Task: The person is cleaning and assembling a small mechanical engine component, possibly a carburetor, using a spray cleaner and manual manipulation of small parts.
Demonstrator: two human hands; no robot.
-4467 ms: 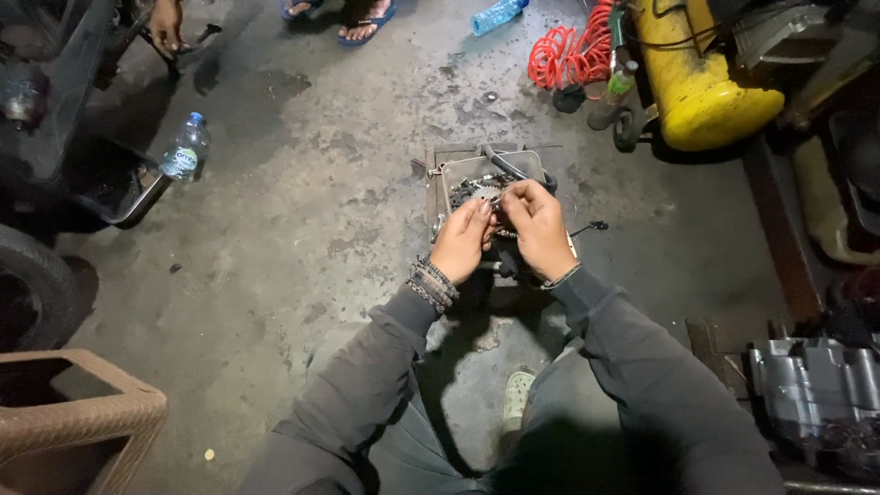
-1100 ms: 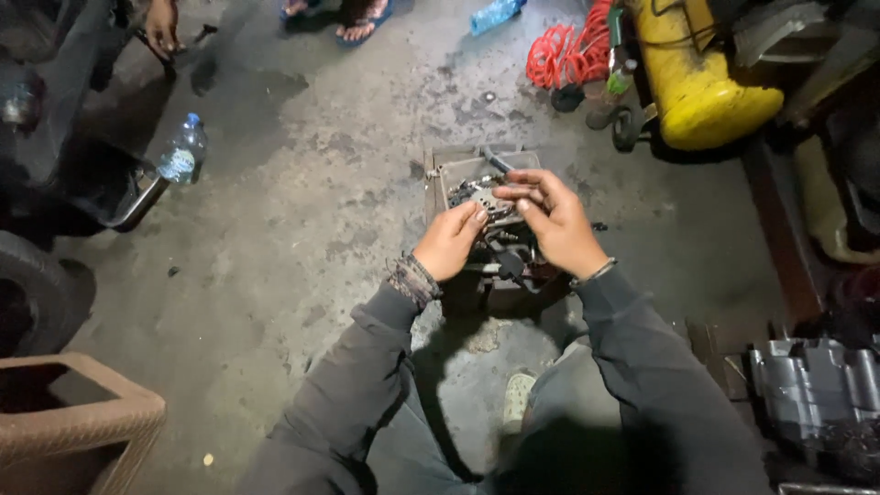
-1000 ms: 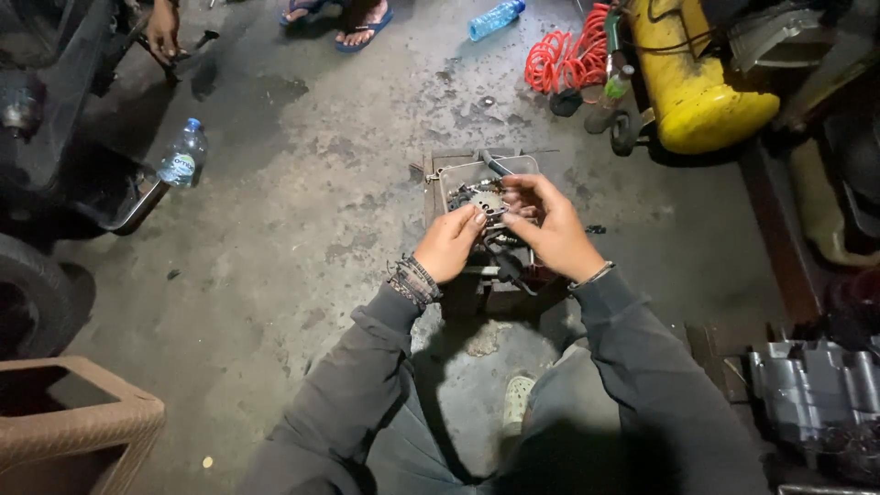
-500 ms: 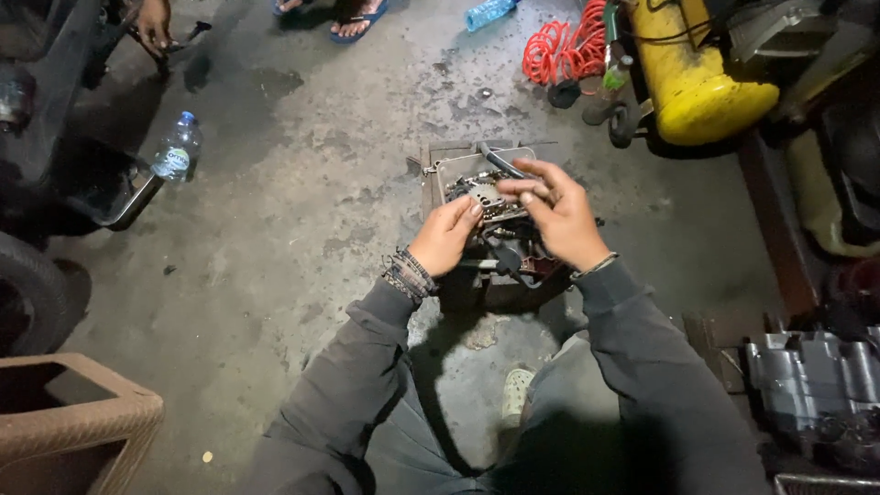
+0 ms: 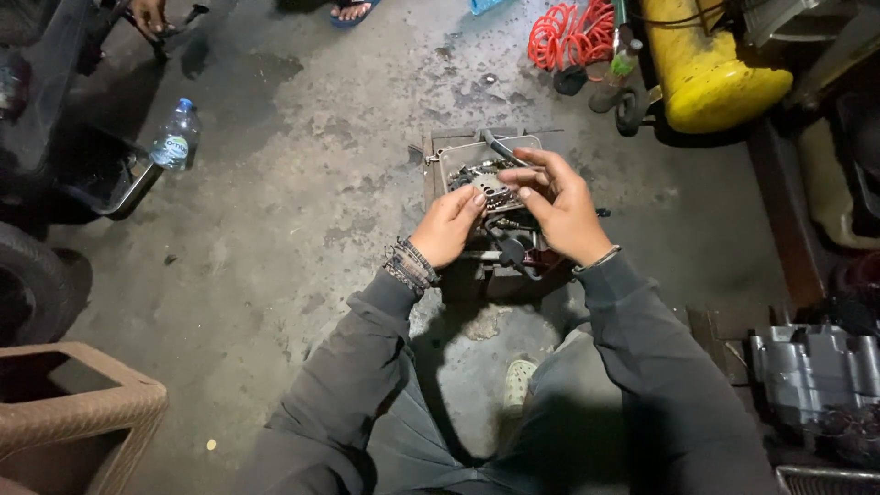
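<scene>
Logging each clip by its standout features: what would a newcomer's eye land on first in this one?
Probably the two hands at centre: the left hand and right hand together hold a small grey metal part above a shallow metal tray on the concrete floor. Next, the colour at top right, a yellow tank beside a coiled orange hose. A plastic water bottle stands at the left.

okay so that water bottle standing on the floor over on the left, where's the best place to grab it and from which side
Probably the water bottle's body just below the blue cap, coming from above or its open right side. It stands upright, apart from other things, with dark machinery close on its left.
</scene>
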